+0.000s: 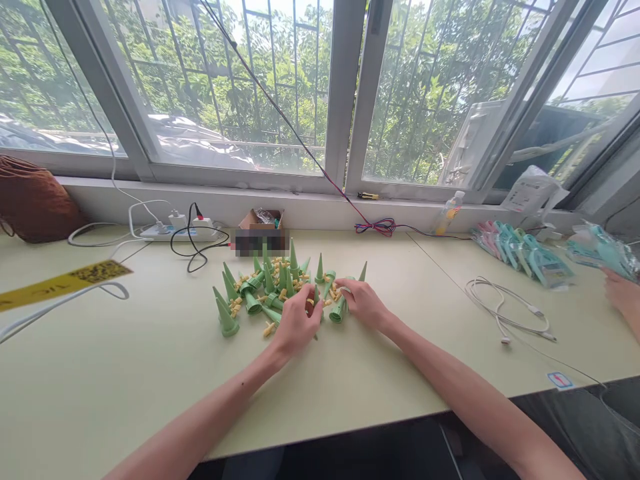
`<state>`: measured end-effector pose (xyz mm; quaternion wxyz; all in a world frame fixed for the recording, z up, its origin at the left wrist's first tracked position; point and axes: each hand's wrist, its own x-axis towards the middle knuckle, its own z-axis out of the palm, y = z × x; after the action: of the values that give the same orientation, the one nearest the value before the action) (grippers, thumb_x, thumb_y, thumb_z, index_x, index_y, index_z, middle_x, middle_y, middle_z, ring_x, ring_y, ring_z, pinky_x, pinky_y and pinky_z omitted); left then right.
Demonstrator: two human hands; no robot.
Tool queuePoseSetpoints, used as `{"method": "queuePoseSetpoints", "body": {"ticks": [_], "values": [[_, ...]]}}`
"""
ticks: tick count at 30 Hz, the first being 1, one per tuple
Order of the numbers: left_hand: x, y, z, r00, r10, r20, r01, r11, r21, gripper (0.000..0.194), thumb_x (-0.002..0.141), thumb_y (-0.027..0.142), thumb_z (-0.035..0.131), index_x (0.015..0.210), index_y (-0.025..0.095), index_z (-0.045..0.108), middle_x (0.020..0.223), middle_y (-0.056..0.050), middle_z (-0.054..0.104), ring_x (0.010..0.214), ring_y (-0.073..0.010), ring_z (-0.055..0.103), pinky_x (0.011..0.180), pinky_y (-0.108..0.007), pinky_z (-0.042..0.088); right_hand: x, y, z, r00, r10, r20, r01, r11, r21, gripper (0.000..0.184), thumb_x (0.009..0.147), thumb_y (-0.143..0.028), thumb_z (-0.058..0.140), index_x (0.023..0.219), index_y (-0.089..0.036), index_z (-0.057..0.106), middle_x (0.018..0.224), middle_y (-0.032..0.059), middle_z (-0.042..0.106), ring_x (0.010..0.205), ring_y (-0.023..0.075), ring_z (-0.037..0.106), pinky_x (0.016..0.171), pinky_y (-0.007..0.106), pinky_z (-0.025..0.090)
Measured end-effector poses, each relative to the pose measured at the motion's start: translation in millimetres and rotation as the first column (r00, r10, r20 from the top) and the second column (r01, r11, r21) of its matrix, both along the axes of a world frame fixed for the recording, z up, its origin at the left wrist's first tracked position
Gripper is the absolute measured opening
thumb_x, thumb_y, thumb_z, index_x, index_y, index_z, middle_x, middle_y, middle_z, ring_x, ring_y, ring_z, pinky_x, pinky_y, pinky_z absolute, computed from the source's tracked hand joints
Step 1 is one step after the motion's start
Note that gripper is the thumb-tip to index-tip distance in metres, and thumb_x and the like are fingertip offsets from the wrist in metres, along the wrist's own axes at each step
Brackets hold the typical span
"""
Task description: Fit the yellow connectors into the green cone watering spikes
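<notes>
My left hand (299, 319) is closed around a green plastic cone (317, 295), which stands upright between the thumb and fingers. My right hand (365, 302) reaches in from the right, fingers stretched out over small yellow plastic pieces (330, 302) and touching or nearly touching them. Just below its fingers lies a hollow green cone (337, 311), its open end facing me. In front of both hands spreads a cluster of green cones, some upright like the one at the left edge (227, 319), others tipped over. Yellow pieces lie scattered among them.
Behind the cluster stands a small cardboard box (273, 219), partly blurred. A power strip (187, 232) with cables is at the back left. White cable (500, 310) lies coiled on the right, near bagged teal and pink items (525, 257). Another person's hand (623, 293) shows at the right edge.
</notes>
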<state>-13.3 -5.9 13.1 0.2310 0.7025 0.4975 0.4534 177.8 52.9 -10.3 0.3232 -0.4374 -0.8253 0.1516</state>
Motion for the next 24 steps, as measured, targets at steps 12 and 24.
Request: {"method": "queuePoseSetpoints", "body": {"ticks": [12, 24], "values": [[-4.5, 3.7, -3.2, 0.984, 0.077, -0.164, -0.056, 0.990, 0.127, 0.015, 0.088, 0.028, 0.053, 0.075, 0.020, 0.050, 0.067, 0.003, 0.051, 0.051, -0.0112, 0.046, 0.053, -0.024, 0.039, 0.8, 1.9, -0.5, 0.998, -0.044, -0.043, 0.046, 0.998, 0.051, 0.025, 0.095, -0.017, 0.048, 0.114, -0.020, 0.064, 0.110, 0.0076, 0.070, 0.081, 0.0170, 0.065, 0.080, 0.030, 0.050], [-9.3, 8.9, -7.7, 0.965, 0.168, -0.201, -0.131, 0.974, 0.187, 0.013, 0.088, 0.021, 0.052, 0.077, 0.020, 0.045, 0.073, 0.001, 0.053, 0.057, -0.0129, 0.050, 0.061, -0.026, 0.042, 2.3, 0.5, 6.9, 0.983, -0.173, -0.058, 0.177, 0.981, 0.081, 0.017, 0.092, -0.016, 0.052, 0.103, -0.018, 0.065, 0.100, 0.0061, 0.065, 0.058, 0.0105, 0.051, 0.068, 0.027, 0.045]]}}
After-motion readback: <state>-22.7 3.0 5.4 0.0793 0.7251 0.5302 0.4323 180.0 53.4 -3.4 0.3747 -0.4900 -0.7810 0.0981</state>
